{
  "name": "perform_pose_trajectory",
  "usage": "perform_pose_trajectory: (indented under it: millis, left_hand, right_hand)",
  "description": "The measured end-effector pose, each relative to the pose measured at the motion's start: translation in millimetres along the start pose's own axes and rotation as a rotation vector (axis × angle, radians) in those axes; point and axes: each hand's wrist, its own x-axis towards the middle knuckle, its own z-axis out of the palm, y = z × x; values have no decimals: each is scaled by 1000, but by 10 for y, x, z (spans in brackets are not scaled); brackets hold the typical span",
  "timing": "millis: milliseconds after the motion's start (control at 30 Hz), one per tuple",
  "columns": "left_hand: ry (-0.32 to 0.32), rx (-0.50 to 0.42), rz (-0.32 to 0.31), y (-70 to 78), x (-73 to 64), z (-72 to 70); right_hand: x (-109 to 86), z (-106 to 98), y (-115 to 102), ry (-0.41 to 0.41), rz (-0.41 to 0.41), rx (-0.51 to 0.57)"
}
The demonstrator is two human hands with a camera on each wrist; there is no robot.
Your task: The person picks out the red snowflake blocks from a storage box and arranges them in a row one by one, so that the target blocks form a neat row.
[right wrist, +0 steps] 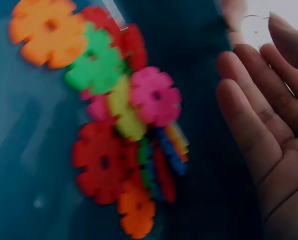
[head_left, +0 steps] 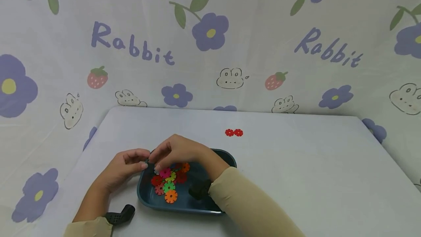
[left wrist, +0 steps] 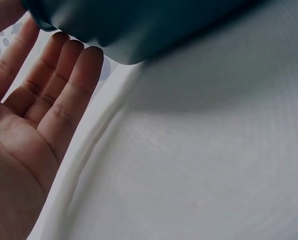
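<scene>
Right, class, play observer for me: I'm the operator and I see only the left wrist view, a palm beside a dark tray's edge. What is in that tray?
Observer: A heap of flower-shaped discs: orange, green, pink, red and yellow.
Operator: Where is the other hand?
Observer: The right hand hovers over the far left corner of the tray, its fingertips close to the left hand.
Operator: Anything outside it?
Observer: Two red discs lie side by side on the table, beyond the tray.
</scene>
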Motion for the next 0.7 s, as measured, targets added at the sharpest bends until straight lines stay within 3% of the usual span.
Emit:
perform_pose_trajectory:
  millis: [133,333,700]
  left_hand:
    - [11,15,-4,14,6,7]
    - [25,11,5,13,-4,3]
    - [16,-24,-2,11,-16,18]
  right_hand:
    - [28,50,75,-79,58,-65]
    - [85,136,142,-149,107,-295]
    - [119,266,126,-122,113,-450]
